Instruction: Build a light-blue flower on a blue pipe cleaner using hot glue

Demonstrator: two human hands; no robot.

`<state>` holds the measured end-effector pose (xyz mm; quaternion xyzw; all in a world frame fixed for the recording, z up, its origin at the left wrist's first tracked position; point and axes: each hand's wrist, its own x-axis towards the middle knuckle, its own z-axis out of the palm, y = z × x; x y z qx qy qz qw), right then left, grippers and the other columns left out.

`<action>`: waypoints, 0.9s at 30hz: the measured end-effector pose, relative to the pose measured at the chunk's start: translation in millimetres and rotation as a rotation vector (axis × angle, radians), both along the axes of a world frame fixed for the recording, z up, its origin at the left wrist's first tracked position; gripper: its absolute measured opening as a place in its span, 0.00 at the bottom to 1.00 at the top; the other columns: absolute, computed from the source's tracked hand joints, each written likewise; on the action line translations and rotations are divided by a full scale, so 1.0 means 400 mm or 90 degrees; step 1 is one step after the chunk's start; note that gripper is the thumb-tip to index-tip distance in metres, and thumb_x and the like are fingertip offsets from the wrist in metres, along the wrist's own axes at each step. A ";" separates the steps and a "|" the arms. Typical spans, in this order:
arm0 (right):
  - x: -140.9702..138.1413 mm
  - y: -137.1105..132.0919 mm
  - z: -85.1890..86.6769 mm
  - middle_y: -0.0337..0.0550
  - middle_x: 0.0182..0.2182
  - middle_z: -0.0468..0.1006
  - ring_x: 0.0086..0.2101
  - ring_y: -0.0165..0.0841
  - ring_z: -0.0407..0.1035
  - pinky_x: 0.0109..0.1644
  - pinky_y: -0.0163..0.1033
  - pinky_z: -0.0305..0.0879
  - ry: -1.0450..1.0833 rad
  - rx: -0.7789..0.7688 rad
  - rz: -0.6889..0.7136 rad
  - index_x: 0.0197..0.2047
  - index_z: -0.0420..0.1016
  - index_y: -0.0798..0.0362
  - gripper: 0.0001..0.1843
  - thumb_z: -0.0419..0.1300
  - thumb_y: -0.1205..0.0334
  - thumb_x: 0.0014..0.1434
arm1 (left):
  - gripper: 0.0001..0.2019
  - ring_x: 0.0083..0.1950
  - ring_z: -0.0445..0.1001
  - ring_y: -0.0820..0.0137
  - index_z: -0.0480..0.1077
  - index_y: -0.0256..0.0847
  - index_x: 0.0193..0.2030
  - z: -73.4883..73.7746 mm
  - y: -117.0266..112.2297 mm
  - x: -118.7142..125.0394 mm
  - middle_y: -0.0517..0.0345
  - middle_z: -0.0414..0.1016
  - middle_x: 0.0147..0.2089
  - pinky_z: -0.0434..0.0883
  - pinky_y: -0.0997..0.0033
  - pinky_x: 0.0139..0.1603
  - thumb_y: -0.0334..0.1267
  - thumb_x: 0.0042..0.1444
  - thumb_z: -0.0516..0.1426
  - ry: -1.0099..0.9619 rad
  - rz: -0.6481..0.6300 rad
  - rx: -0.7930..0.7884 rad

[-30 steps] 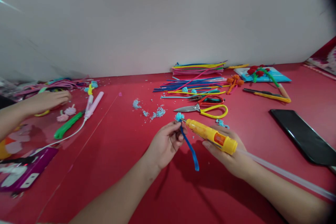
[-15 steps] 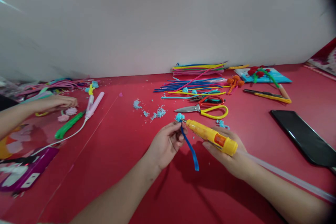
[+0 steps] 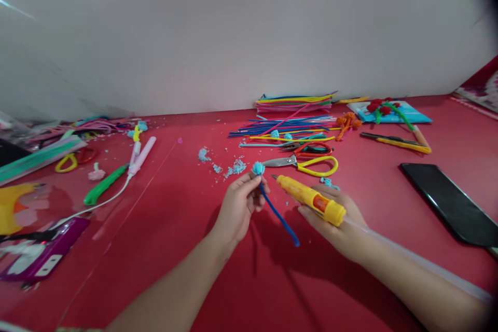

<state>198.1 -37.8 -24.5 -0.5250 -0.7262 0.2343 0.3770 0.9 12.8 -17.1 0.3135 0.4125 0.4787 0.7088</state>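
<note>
Pinched in my left hand (image 3: 241, 199) is a blue pipe cleaner (image 3: 280, 217) topped by a light blue fuzzy pompom (image 3: 258, 168). Its free end slants down to the right over the table. My right hand (image 3: 342, 225) is wrapped round a yellow hot glue gun (image 3: 307, 193), with a long clear glue stick (image 3: 412, 262) trailing from its back. The nozzle points left, a small gap away from the pompom. Just beyond both hands lie scissors (image 3: 317, 166) with yellow and red handles. Light blue fuzz clippings (image 3: 235, 167) are scattered left of the blades.
Pipe cleaners (image 3: 288, 127) lie in bundles by the white partition (image 3: 233, 36). A black phone (image 3: 447, 202) rests at right, near a blue packet (image 3: 412, 111). At left are a green-handled tool (image 3: 103, 187), a pink hot styling iron (image 3: 142, 155), a purple power strip (image 3: 58, 249) and another yellow glue gun (image 3: 13, 205).
My left hand has moved slightly left with the pompom, away from the glue gun's nozzle, which touched or nearly touched it before. Another person's hand at left has gone from view.
</note>
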 end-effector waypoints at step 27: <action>0.149 0.087 0.006 0.49 0.36 0.72 0.41 0.40 0.64 0.43 0.42 0.58 -0.379 0.028 0.085 0.34 0.77 0.52 0.12 0.58 0.77 0.50 | 0.04 0.16 0.63 0.83 0.72 0.33 0.30 0.018 -0.013 0.006 0.59 0.72 0.23 0.60 0.88 0.15 0.31 0.55 0.59 -0.084 -0.118 -0.032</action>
